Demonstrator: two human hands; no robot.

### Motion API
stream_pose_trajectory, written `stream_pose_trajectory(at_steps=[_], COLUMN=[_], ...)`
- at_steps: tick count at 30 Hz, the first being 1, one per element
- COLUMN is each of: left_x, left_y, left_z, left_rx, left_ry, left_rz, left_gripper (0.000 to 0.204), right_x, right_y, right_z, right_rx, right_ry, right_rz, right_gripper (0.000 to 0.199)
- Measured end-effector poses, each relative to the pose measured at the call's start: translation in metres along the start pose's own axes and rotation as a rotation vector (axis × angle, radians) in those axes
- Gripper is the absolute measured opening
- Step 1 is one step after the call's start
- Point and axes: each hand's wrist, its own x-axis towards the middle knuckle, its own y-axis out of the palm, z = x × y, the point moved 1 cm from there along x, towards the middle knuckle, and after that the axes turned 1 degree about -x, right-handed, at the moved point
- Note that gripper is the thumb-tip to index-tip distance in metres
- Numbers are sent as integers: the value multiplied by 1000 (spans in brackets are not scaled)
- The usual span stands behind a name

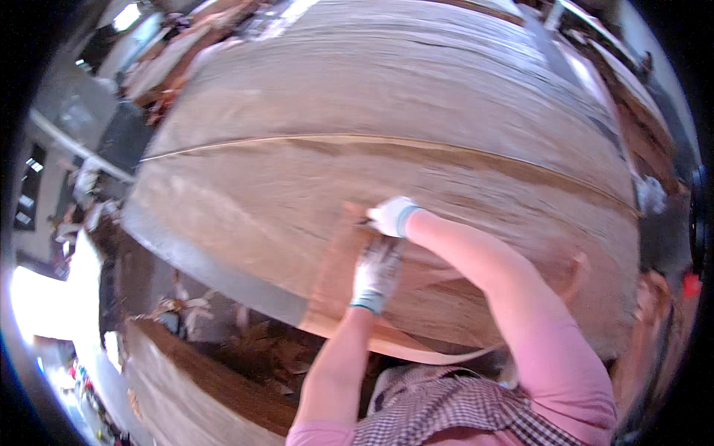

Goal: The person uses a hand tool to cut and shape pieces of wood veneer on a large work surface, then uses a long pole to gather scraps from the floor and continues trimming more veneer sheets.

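Note:
A reddish-brown sheet that looks like wood veneer (327, 286) lies at the near side of a wide, pale brown stack of sheets (260, 201). Its front edge curls over the stack's near edge. My left hand (378, 271), in a white glove with a green cuff, lies on this sheet with fingers stretched forward. Just beyond it, my right hand (394, 217), gloved alike, is closed near the sheet's far left corner. Something small and dark shows at its fingertips; blur keeps me from making it out.
A raised sheet edge (342, 138) runs across the middle of the stack. Scraps (279, 357) lie low on the left, beside another pile of sheets (186, 394). Brown sheets (651, 312) stand to the right. More stacks (178, 56) are at the back left.

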Motion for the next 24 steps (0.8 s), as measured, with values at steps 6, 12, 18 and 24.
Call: stream_pose_trajectory(at_steps=[6,12,18,24], left_x=[-4,-3,-1,1], left_y=[2,13,6,-3], left_z=[1,7,2,-5], left_rx=[-60,121,68,77], left_ry=[40,66,71,111], left_rz=[-73,-36,-85,-71], left_gripper=[38,42,39,39], right_x=[-114,-266,-290,-273], right_y=[47,115,94,81], right_z=[-65,-40,-66,-72], right_rx=[75,216,232,162], right_ry=[248,756,647,574], right_rz=[-63,-46,-536,-416], right_gripper=[34,23,25,19])
